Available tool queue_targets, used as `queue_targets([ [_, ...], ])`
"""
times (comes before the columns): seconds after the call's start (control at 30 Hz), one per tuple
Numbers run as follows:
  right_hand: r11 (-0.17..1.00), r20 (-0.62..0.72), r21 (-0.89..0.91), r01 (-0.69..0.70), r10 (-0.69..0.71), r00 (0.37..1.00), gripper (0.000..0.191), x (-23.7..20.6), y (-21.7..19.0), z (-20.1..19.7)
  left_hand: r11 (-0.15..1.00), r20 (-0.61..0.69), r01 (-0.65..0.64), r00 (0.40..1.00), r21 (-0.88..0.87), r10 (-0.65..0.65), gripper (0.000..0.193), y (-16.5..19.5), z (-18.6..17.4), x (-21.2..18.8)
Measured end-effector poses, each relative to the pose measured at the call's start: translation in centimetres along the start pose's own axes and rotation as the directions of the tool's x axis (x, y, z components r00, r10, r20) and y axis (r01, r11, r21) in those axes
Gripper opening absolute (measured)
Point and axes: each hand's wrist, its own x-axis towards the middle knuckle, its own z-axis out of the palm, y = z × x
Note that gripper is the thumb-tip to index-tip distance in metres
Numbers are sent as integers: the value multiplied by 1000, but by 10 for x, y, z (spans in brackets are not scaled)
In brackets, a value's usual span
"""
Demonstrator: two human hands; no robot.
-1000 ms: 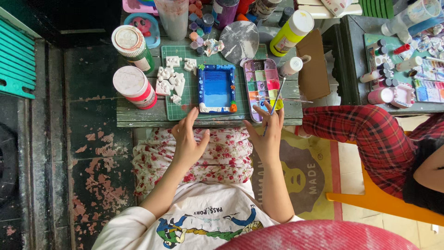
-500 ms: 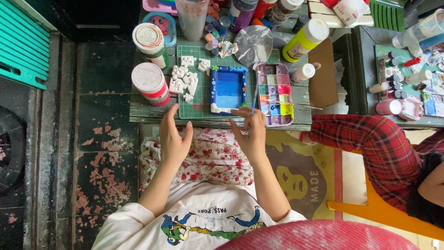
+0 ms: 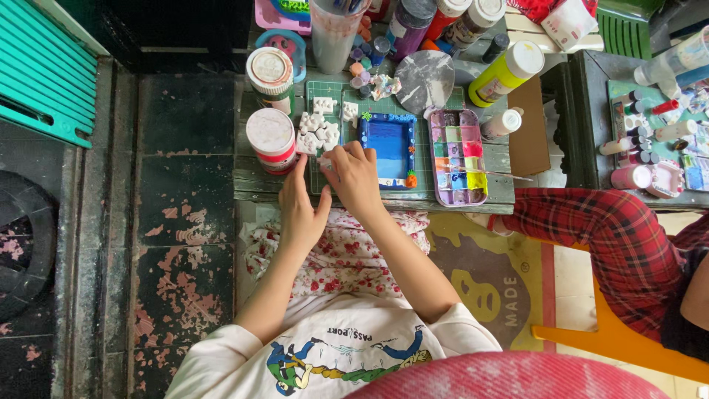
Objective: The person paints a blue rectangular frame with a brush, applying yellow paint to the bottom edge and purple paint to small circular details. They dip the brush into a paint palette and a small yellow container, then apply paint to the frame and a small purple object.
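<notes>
Both hands have moved up from the lap onto the surface (image 3: 473,193). The right hand (image 3: 356,177) now pinches a small white piece beside the blue frame (image 3: 387,148); the left hand (image 3: 301,210), its grip empty and loose, rests below the white plaster pieces (image 3: 319,133).

Two red-banded round tubs (image 3: 270,137) left of green mat (image 3: 329,92)

Craft painting station, informal setting.
Low wooden table (image 3: 369,196) carries paint palette (image 3: 458,157), paint bottles (image 3: 504,74), cutting mat (image 3: 332,96); worn tiled floor (image 3: 185,222).
</notes>
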Motion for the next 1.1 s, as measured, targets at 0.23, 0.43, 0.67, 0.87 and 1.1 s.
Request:
queue_targets([
  [0.23, 996, -43, -68, -50, 47, 998, 27, 3, 9, 8, 1000, 6, -12, 1000, 1, 12, 72, -2, 0, 1],
  [0.43, 998, -35, -43, -38, 37, 999, 28, 4, 12, 9, 999, 22, -25, 999, 39, 24, 76, 0, 1, 5],
  [0.67, 997, -7, -23, -69, 69, 998, 27, 6, 14, 5, 990, 59, -22, 998, 138, 14, 80, 4, 9, 16],
  [0.87, 994, 20, -41, -102, 103, 994, 33, 11, 16, -4, 980, 93, -23, 996, 197, 5, 78, 7, 9, 21],
  [1.1, 999, 1, -37, 2, -2, 1000, 31, 18, 14, -2, 965, 128, -35, 992, 260, 2, 75, 9, 7, 23],
])
